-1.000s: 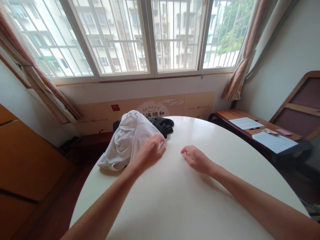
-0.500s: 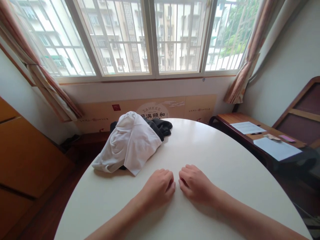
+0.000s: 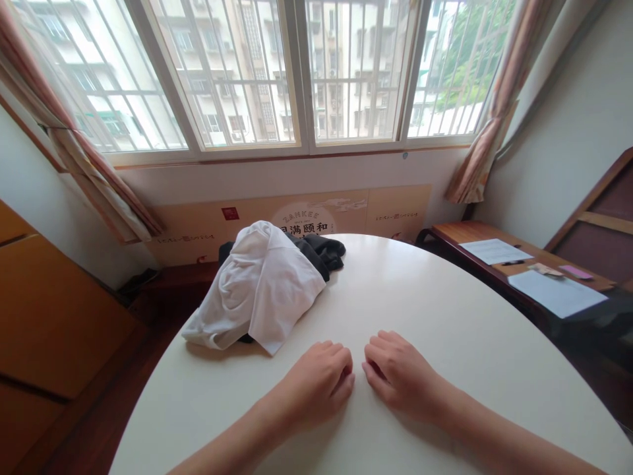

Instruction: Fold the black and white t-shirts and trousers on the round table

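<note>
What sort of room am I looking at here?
Probably a room in an apartment: a round white table, a barred window facing apartment blocks, and a wooden side table with papers.

Your head-worn camera faces forward and down, close above your left hand [image 3: 316, 386] and right hand [image 3: 400, 376], with the window [image 3: 306, 79] at 12 o'clock.

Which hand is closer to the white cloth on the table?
The left hand is nearer: it rests on the round white table just right of the white cloth, not touching it. The right hand lies farther off, on the left hand's other side.
</note>
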Motion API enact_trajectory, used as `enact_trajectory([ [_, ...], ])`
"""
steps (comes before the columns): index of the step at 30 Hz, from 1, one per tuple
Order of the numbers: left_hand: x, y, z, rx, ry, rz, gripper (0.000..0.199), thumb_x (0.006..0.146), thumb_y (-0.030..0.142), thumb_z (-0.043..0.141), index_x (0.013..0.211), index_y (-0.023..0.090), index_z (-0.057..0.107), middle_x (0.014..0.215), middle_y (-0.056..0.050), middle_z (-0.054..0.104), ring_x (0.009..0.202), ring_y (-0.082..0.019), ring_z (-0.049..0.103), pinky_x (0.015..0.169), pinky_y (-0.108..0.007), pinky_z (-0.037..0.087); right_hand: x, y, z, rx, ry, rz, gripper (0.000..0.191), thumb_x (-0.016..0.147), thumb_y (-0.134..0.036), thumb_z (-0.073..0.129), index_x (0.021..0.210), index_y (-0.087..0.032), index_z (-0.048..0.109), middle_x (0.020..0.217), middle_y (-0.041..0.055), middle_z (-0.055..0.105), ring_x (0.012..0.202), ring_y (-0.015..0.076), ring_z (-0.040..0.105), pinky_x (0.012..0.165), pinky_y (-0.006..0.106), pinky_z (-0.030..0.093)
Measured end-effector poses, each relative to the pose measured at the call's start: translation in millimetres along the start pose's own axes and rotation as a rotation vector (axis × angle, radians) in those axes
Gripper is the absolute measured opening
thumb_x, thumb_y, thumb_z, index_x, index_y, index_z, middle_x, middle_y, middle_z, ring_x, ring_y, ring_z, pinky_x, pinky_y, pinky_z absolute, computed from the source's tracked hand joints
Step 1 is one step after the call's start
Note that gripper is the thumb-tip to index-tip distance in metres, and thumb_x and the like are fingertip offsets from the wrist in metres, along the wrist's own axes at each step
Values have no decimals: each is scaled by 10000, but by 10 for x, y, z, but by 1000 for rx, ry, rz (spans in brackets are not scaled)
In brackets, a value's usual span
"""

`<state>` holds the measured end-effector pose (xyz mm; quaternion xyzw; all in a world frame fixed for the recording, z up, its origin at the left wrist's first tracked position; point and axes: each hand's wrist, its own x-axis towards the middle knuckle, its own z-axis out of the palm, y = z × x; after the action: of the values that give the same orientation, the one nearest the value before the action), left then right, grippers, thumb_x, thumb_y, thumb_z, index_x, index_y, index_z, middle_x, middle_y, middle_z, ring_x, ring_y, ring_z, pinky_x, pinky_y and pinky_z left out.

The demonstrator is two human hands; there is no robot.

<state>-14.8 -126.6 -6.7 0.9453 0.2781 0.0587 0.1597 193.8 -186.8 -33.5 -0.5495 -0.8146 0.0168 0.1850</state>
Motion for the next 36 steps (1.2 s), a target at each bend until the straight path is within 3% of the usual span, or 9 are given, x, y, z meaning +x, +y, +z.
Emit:
enact_trajectory([
  [36,-69,42,3,-155,75,-41,109,938,221,532,842,220,480,850,-4,623,805,-186,508,791,-337,383,-74,11,6,47,-25,4,193,994,-177,495,807,-221,500,863,37,620,813,214,509,790,369,368],
])
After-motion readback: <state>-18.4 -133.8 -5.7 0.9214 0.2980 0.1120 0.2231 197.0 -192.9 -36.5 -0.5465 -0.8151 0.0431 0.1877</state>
